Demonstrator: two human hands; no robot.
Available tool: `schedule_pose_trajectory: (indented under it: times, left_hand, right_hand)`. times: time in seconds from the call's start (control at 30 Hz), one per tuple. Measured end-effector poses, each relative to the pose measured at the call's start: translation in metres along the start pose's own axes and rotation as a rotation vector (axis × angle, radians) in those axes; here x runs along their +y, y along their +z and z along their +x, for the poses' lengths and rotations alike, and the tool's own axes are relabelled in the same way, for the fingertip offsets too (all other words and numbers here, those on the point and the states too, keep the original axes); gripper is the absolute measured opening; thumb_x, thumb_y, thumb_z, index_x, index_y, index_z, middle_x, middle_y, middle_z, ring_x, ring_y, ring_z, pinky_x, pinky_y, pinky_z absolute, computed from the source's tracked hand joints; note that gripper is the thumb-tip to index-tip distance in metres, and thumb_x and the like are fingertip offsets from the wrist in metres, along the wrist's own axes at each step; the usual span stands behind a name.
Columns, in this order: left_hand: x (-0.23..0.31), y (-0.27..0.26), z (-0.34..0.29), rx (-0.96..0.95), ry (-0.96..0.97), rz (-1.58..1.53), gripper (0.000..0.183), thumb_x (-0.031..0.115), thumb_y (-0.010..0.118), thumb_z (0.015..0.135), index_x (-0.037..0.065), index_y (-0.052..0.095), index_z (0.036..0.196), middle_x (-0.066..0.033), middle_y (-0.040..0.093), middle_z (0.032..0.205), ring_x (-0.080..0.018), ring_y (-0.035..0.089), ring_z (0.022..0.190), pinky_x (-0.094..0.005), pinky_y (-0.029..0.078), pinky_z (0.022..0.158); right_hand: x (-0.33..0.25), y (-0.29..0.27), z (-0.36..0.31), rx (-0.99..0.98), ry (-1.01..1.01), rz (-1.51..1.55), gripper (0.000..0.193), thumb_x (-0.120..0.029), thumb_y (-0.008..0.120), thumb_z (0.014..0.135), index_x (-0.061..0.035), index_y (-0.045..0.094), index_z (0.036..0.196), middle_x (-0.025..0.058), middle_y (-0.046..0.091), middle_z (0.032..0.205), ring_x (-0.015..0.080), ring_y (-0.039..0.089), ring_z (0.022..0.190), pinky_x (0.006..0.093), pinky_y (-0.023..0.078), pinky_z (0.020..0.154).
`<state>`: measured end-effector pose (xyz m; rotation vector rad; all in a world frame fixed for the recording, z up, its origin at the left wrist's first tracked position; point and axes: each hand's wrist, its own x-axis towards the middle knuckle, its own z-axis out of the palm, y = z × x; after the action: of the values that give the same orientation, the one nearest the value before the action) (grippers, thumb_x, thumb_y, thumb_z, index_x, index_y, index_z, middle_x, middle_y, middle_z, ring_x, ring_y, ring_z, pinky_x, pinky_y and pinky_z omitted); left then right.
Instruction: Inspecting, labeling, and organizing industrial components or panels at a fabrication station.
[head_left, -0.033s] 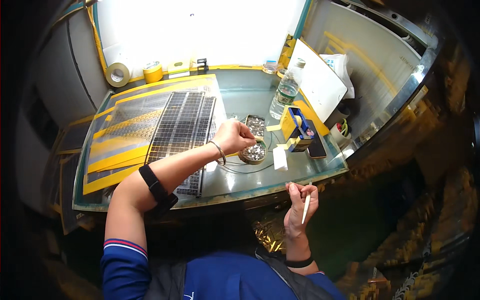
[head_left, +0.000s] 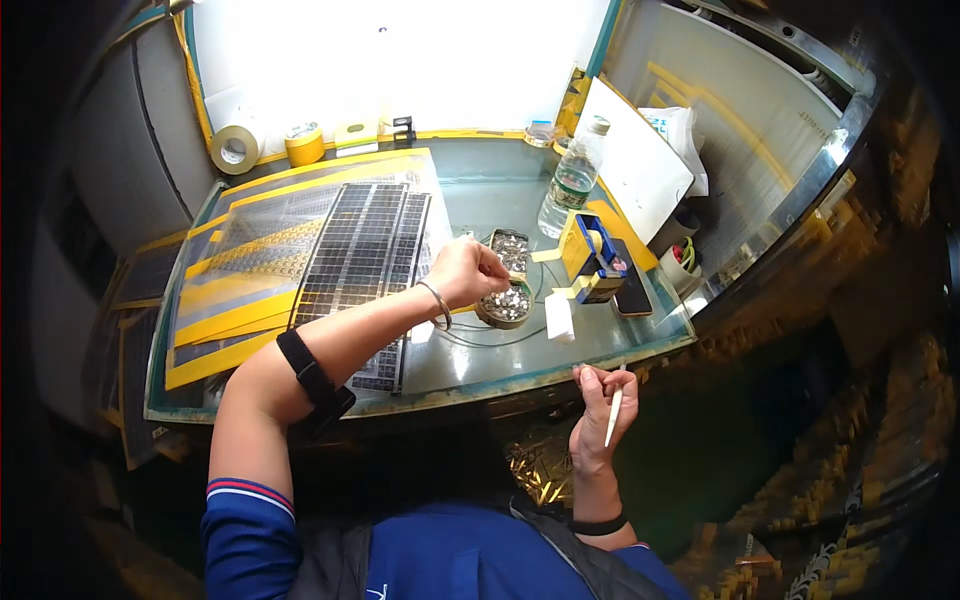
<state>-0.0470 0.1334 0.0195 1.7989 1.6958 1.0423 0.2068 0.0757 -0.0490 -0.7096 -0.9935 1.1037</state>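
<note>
- L hand (head_left: 466,272): it's over the round tin (head_left: 505,321), fingers bent in, tips close together. Can't tell if there's a bit in them (too small to see).
- R hand (head_left: 603,400): it's curled round a white stick (head_left: 612,420), near the table's front edge. Thumb and 1st finger tips sit close.
- Round tin: on the glass table (head_left: 470,370), just in front of the box-shaped tin (head_left: 511,250). Low wall, dull gold-green, full of shiny bits (head_left: 508,303), silver & white w/ some dark ones.
- Bits: prob. v. light, thin and stiff, maybe slippery & easy to bend or snap. Best to pinch one by its edges, softly.
- Stick: slim, pale, pointy at the low end; looks light & stiff. Good hold = the middle, w/ the point kept free.
- Tin: prob. hard; best held by its sides.
</note>
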Motion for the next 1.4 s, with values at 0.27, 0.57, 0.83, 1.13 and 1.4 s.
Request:
schedule_pose_trajectory:
  times: [0.27, 0.57, 0.83, 1.13, 1.4]
  left_hand:
    - [-0.002, 0.003, -0.002, 0.006, 0.118, 0.193, 0.014, 0.010, 0.072, 0.073, 0.005, 0.074, 0.086, -0.0160, 0.069, 0.078, -0.0254, 0.069, 0.071, -0.0320, 0.054, 0.069]
    - [-0.006, -0.003, -0.004, 0.046, 0.220, 0.239, 0.013, 0.008, 0.069, 0.076, 0.003, 0.073, 0.088, -0.0167, 0.069, 0.078, -0.0262, 0.069, 0.072, -0.0321, 0.054, 0.069]
    - [0.005, -0.002, -0.008, -0.034, 0.128, 0.168, 0.017, 0.009, 0.070, 0.077, 0.004, 0.073, 0.093, -0.0169, 0.070, 0.080, -0.0230, 0.070, 0.073, -0.0285, 0.054, 0.069]
    - [0.012, -0.001, -0.003, -0.022, 0.126, 0.288, 0.013, 0.011, 0.072, 0.079, 0.004, 0.073, 0.089, -0.0137, 0.071, 0.087, -0.0198, 0.070, 0.078, -0.0278, 0.053, 0.071]
    - [0.001, -0.002, 0.002, -0.068, 0.050, -0.055, 0.016, 0.004, 0.071, 0.076, -0.002, 0.071, 0.091, -0.0115, 0.072, 0.085, -0.0154, 0.069, 0.079, -0.0270, 0.055, 0.076]
  right_hand:
    - [0.007, -0.019, 0.004, 0.081, -0.056, -0.029, 0.022, 0.005, 0.065, 0.082, -0.0075, 0.047, 0.086, 0.0095, 0.063, 0.085, 0.0147, 0.063, 0.080, 0.0300, 0.055, 0.081]
    - [0.005, -0.032, 0.011, 0.139, -0.097, -0.066, 0.021, 0.004, 0.065, 0.083, -0.0072, 0.048, 0.086, 0.0085, 0.063, 0.085, 0.0148, 0.062, 0.080, 0.0302, 0.055, 0.080]
    - [0.008, -0.036, 0.010, 0.152, -0.107, -0.104, 0.020, 0.004, 0.065, 0.083, -0.0070, 0.048, 0.085, 0.0089, 0.063, 0.086, 0.0143, 0.062, 0.081, 0.0292, 0.055, 0.079]
    - [-0.001, -0.034, 0.012, 0.207, -0.098, -0.066, 0.023, 0.006, 0.067, 0.080, -0.0064, 0.048, 0.083, 0.0067, 0.063, 0.082, 0.0091, 0.058, 0.076, 0.0229, 0.050, 0.076]
    - [0.000, -0.038, 0.013, 0.226, -0.107, -0.096, 0.023, 0.005, 0.068, 0.080, -0.0059, 0.047, 0.082, 0.0050, 0.062, 0.081, 0.0090, 0.056, 0.076, 0.0233, 0.048, 0.075]
